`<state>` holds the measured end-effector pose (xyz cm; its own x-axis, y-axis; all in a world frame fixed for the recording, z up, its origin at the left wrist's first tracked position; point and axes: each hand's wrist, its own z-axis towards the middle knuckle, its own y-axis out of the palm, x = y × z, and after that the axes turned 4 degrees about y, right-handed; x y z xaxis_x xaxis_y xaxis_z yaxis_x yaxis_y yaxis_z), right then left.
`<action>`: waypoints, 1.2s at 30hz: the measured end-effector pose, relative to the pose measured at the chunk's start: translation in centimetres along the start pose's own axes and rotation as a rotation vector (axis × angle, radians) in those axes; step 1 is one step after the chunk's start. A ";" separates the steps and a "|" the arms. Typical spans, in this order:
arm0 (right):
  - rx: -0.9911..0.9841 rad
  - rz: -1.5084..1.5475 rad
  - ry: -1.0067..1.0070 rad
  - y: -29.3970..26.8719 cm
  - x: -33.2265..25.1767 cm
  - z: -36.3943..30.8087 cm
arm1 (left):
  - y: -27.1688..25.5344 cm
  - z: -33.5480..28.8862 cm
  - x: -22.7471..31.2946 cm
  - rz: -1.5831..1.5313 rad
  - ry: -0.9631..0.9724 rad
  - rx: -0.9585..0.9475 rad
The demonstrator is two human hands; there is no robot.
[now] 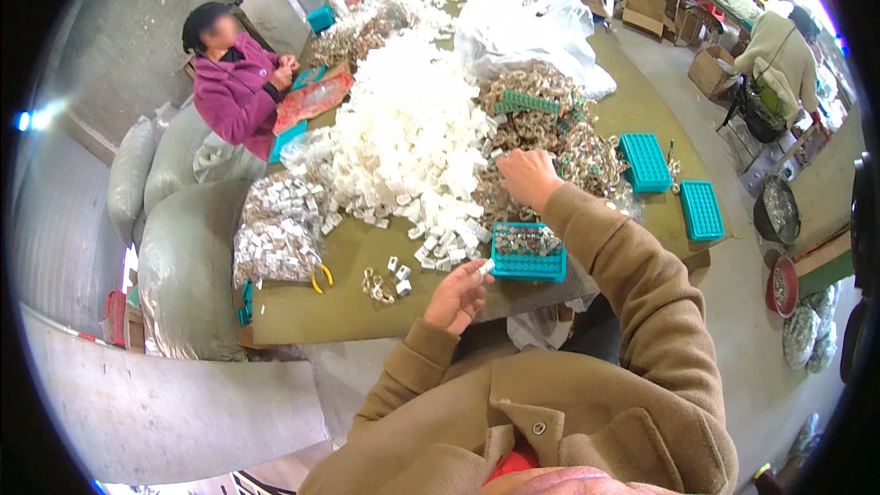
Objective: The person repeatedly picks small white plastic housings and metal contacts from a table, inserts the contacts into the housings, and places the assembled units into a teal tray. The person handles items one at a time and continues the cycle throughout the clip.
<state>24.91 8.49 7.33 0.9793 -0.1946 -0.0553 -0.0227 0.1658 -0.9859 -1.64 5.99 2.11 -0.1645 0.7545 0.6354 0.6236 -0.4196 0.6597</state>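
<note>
My left hand (456, 295) is raised over the table's near edge, its fingers pinched on a small white plastic piece (485, 267). My right hand (525, 176) reaches forward into a heap of small metallic parts (550, 142), palm down, fingers buried in it; whether it grips anything is hidden. Between my hands sits a teal tray (528, 263) holding several small parts. A big pile of white plastic pieces (412, 137) lies left of my right hand.
Two more teal trays (645, 161) (702, 209) lie on the olive table (339, 302) at right. Yellow-handled pliers (321, 277), loose rings (376, 286) and a clear bag of parts (275, 225) sit at left. A person in a purple jacket (234, 82) works across the table. Grey sacks (183, 257) stand beside it.
</note>
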 end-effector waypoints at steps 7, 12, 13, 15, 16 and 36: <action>0.036 0.041 0.067 0.3 0.8 -0.3 | 0.2 0.4 -0.4 0.189 -0.107 -0.078; 0.072 0.001 0.179 1.7 -0.7 0.2 | 1.7 -0.2 -2.1 0.202 -0.113 -0.185; 0.069 -0.001 0.215 1.9 -0.8 0.3 | 1.8 -0.5 -2.3 0.198 -0.106 -0.191; 0.101 0.082 0.215 1.9 -0.7 0.2 | 1.8 -1.0 -2.2 0.183 -0.092 -0.133; 0.109 0.109 0.215 1.7 -0.6 0.0 | 1.8 -1.2 -2.2 0.175 -0.086 -0.104; 0.149 1.432 0.133 -2.9 -6.0 -6.4 | 3.4 -0.3 -0.2 -0.290 0.104 -0.087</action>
<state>17.85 2.96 9.49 0.1079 0.1365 -0.9847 -0.9208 0.3870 -0.0472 0.23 4.27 4.35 -0.4061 0.7952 0.4502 0.4724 -0.2390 0.8484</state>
